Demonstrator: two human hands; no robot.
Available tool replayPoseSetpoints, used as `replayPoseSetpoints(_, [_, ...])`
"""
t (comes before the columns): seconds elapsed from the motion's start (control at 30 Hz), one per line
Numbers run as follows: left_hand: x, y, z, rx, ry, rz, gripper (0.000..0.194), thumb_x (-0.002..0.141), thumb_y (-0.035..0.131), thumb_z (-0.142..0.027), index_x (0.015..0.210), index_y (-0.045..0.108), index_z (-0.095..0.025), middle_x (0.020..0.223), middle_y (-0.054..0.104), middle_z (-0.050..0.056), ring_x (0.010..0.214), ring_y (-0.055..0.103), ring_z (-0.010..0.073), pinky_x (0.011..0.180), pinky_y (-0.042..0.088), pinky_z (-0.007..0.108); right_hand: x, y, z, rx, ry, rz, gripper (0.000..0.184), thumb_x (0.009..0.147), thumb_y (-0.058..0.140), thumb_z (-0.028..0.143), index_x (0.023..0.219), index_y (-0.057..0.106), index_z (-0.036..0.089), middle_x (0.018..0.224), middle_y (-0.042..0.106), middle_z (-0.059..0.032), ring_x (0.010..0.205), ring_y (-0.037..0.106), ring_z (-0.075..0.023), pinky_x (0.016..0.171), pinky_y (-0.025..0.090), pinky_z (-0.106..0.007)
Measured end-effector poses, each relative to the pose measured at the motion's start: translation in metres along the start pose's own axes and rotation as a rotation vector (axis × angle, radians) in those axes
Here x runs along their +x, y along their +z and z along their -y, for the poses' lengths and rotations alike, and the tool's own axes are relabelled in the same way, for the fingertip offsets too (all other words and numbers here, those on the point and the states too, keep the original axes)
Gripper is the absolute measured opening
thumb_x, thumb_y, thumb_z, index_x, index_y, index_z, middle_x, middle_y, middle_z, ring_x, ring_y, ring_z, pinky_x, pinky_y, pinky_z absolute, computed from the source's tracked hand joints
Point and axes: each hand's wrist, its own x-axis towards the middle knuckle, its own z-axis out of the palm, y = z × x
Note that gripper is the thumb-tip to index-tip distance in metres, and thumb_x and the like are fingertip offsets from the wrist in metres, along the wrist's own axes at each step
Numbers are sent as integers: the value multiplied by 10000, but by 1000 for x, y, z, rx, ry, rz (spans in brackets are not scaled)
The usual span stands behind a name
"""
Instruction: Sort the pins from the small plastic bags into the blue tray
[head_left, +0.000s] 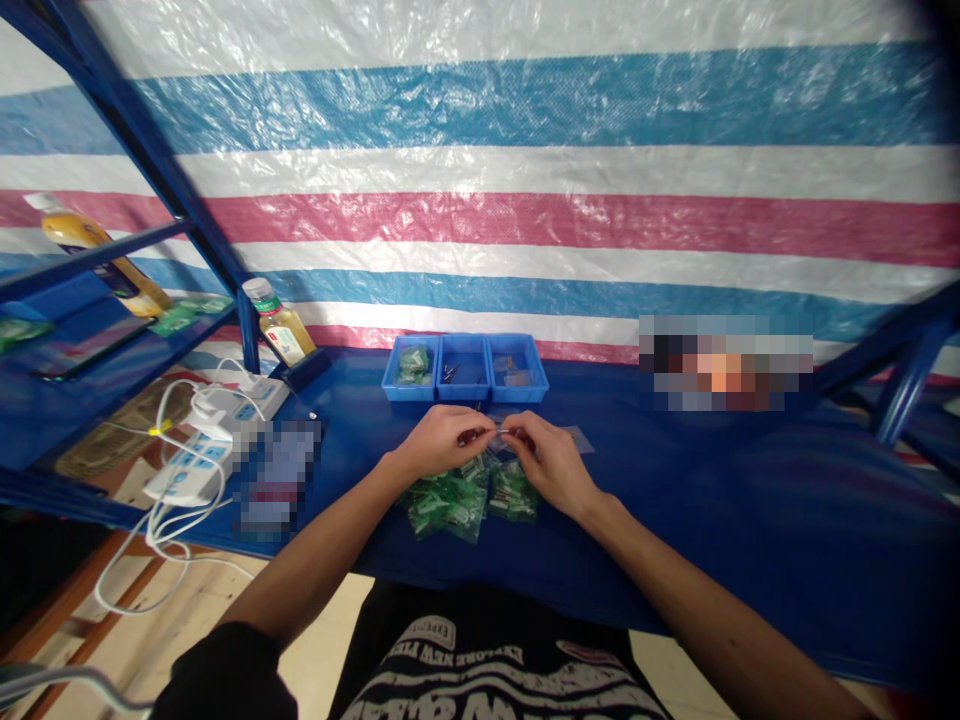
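Observation:
My left hand [451, 440] and my right hand [553, 458] meet above the middle of the blue table. Fingertips of both are pinched together on a small, thin, light-coloured piece [501, 432], too small to name. Just below them lies a pile of small green-tinted plastic packets [444, 507], with a second group of packets [514, 492] to its right. Clear plastic [581, 438] shows flat on the table, partly behind my right hand.
Beyond my hands stand three joined blue bins: the left bin [385, 384] holds packets, the middle bin [463, 350] a few dark pieces, the right bin [544, 384] small items. Leftward are a bottle [285, 330], power strips [187, 468], white cables and a blurred phone-like object [279, 478].

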Motion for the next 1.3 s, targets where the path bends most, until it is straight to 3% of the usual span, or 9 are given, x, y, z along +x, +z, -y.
replayPoseSetpoints(0.4, [-1,1,0,17,-4,12,255,1019,535,-312,947,734,-170,719,674,31,663,605,130,671,454,234,0,2,-5,-56,40,-35,244,1074,436,347,962,623,239,885,698,-48,780,670,-217,742,495,-322])
replayPoseSetpoints(0.57, [-3,3,5,23,-32,12,237,1013,537,-301,957,724,-166,752,687,32,664,606,128,681,454,239,-1,1,-5,-19,37,-26,148,1039,511,326,1090,618,238,930,712,-43,785,676,-215,712,499,-315])
replayPoseSetpoints(0.8, [-2,2,4,22,-23,15,224,1011,540,-295,946,716,-174,719,664,17,648,594,125,672,442,238,0,1,-3,-26,30,-17,160,1055,463,285,1012,611,243,949,712,-50,814,676,-218,778,505,-327])
replayPoseSetpoints(0.97, [-2,2,4,23,-21,8,236,1011,541,-311,946,720,-172,722,671,26,651,601,129,675,453,236,0,-1,-3,-62,41,-22,225,1070,439,328,950,609,242,883,688,-45,780,663,-217,742,491,-322])
replayPoseSetpoints(1.13, [-3,2,5,26,-32,8,245,1014,536,-317,948,723,-173,723,672,25,654,610,128,679,460,234,0,0,-3,-34,43,-20,131,1041,498,308,1082,604,242,932,702,-43,780,665,-216,706,485,-318])
replayPoseSetpoints(1.3, [-2,2,4,23,-34,13,232,1011,540,-305,952,721,-173,723,672,22,657,607,128,676,451,236,-1,3,-5,-28,32,-9,141,1046,470,275,1023,606,246,951,707,-46,814,668,-221,764,497,-332])
